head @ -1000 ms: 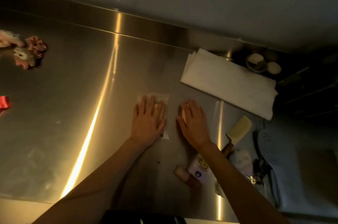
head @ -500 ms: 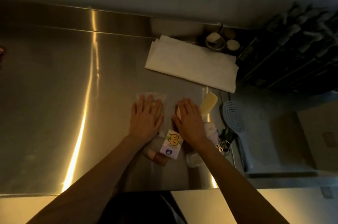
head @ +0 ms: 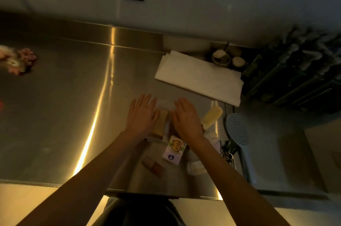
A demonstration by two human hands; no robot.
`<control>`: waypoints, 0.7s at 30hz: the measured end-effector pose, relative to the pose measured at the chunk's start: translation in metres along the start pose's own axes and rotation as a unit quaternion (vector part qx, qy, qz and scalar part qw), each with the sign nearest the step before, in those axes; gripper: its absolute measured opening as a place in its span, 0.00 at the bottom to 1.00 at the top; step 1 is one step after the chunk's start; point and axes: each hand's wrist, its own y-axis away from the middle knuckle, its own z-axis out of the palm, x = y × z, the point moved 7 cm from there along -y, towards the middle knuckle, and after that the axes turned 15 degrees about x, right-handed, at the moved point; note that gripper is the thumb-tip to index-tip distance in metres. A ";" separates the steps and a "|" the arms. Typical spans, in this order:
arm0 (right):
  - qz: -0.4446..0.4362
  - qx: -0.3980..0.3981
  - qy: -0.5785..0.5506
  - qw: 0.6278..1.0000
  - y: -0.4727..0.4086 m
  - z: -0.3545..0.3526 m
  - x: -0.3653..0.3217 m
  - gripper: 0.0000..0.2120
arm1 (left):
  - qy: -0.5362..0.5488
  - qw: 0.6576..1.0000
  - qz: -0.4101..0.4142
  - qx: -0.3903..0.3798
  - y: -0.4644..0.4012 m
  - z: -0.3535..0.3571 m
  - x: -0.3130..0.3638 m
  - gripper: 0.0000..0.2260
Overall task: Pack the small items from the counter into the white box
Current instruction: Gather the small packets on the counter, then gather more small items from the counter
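**Packing not yet started: both hands flat over a clear pouch**

Progress: no white box can be positively identified in the head view. A pale carton (head: 321, 154) sits at the far right below the counter level, but whether it is the target box cannot be told. All small items seen lie on the steel counter (head: 60, 115), so the whole packing job appears to remain.

Far left: a cluster of floral fabric pieces (head: 20, 60) lies well apart from the working area, with a red scrap at the frame edge, too cropped to name.

Centre: the left hand (head: 141, 116) lies with fingers straight and spread, palm down, gripping nothing. Just beside it, a tan bar in a clear pouch (head: 160, 122) lies between the two hands. The right hand (head: 186, 118) is likewise flat and extended, holding nothing. In judgement, the hands are pressing or smoothing the pouch.

Near the counter's front edge: a brown two-tone tube (head: 154, 166), a lilac cartoon-printed packet (head: 175, 150) and a pale bottle (head: 197, 167), partly under the right forearm.

Right: a cream wooden-handled brush (head: 212, 116), a folded white cloth (head: 199, 80), two small dishes (head: 228, 59), keys (head: 227, 150) and a blue hairbrush (head: 239, 133).

Obstruction: the front items crowd beneath the forearms, and lighting is dim.
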 end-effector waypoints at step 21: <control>-0.201 0.074 -0.175 0.961 -0.053 0.063 -0.235 0.17 | -0.143 0.943 -0.235 0.190 0.095 -0.171 -0.206 0.20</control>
